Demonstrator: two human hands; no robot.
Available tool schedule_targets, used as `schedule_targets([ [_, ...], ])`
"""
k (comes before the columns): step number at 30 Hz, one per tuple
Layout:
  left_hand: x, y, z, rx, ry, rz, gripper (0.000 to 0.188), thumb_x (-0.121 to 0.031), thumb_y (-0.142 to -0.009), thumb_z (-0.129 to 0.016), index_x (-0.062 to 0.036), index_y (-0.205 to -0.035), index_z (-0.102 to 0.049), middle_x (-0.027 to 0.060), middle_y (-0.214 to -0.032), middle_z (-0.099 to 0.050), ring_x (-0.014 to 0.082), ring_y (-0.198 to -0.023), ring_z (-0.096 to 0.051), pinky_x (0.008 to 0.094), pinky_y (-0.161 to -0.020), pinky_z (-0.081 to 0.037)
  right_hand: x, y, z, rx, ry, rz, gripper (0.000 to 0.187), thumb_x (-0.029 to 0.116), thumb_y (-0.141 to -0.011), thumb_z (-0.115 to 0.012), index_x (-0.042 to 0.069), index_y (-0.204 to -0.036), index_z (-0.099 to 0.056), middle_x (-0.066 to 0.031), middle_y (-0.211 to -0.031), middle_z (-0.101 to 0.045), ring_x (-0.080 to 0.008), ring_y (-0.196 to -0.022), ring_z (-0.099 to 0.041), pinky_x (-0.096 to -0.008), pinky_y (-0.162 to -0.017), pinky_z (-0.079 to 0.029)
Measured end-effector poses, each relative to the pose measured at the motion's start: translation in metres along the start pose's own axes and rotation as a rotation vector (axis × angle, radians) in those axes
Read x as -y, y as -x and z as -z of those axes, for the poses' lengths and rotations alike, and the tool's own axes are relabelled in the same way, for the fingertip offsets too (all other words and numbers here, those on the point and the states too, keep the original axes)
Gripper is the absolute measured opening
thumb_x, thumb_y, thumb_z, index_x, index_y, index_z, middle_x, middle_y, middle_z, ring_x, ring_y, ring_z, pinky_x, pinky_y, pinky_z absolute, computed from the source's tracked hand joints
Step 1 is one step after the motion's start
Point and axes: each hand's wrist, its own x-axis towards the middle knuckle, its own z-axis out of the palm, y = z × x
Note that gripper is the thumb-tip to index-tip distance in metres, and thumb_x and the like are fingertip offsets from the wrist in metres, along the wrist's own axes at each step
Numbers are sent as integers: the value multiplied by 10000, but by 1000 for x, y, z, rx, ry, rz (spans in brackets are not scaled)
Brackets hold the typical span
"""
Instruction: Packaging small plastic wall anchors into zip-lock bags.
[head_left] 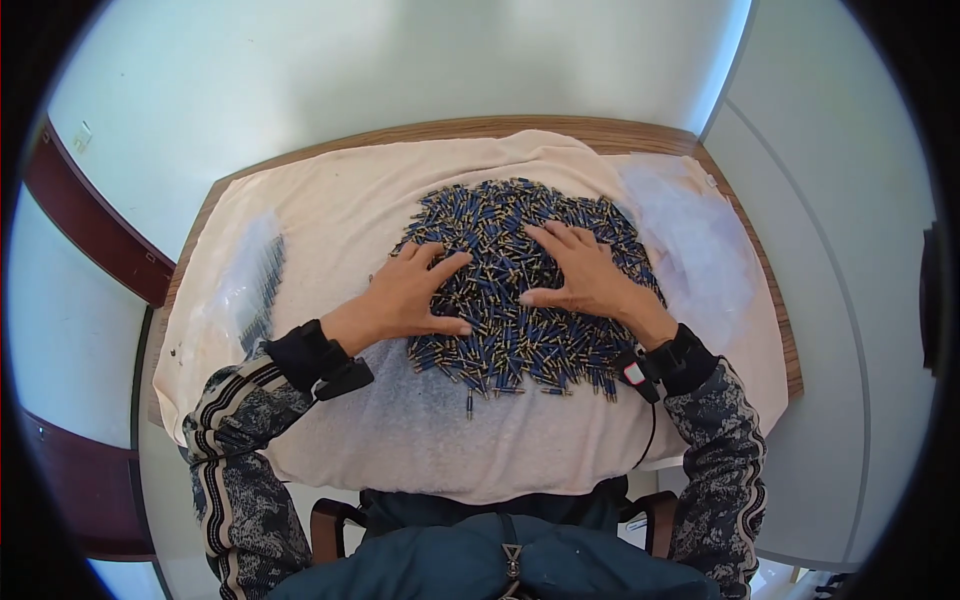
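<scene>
A wide heap of small blue and gold pins [500, 255] is spread over the middle of a pale cloth [340, 205] on a wooden table. My left hand [408, 295] lies flat on the heap's left edge, fingers apart, thumb and forefinger pointing toward the middle. On the heap's right half rests my right hand [583, 277], palm down with its fingers spread. Neither hand grips anything that I can see. A few loose pins [470, 398] lie at the near edge of the heap.
A clear plastic bag [255, 285] with several blue pins inside lies on the cloth at the left. Another clear bag [690, 240] lies crumpled at the right. The table's wooden edge [770, 300] shows at right and back. A chair is below me.
</scene>
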Motion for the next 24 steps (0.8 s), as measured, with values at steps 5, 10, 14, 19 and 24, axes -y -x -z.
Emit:
schedule_targets([
  [5, -5, -5, -10, -51, -65, 23, 814, -610, -759, -722, -162, -1394, -478, 185, -1270, -476, 359, -1158, -472, 435, -959, -465, 25, -2, -6, 58, 119, 35, 932, 642, -748, -706, 138, -1465, -388, -163, -1456, -390, -412, -1280, -386, -547, -1032, -361],
  [10, -13, -6, -21, -100, -72, 51, 749, -595, -808, -681, -168, -1390, -480, 176, -1218, -481, 345, -1113, -479, 422, -889, -493, 35, -5, -13, 14, 75, 84, 887, 648, -758, -693, 153, -1440, -419, -170, -1299, -474, -401, -1192, -439, -531, -988, -410],
  [14, -15, -4, -27, -161, -41, 38, 661, -555, -851, -656, -179, -1372, -498, 164, -1164, -484, 330, -1076, -501, 413, -837, -504, 32, -6, -14, -9, 24, 156, 820, 597, -773, -709, 148, -1408, -449, -175, -1214, -498, -383, -1117, -493, -484, -939, -458],
  [19, -14, -9, -22, -135, 105, 61, 558, -456, -837, -714, -149, -1275, -555, 146, -1049, -506, 308, -919, -559, 410, -764, -506, 31, -6, -15, -7, -60, 138, 700, 470, -803, -745, 137, -1363, -491, -161, -1166, -520, -354, -1014, -549, -443, -899, -492],
  [24, -8, -26, -16, -124, 207, -10, 409, -341, -835, -746, -118, -1158, -631, 123, -947, -540, 300, -828, -593, 385, -737, -499, 21, -14, -9, 30, -188, 123, 541, 333, -797, -758, 138, -1267, -576, -150, -1055, -572, -314, -1001, -595, -411, -845, -506],
])
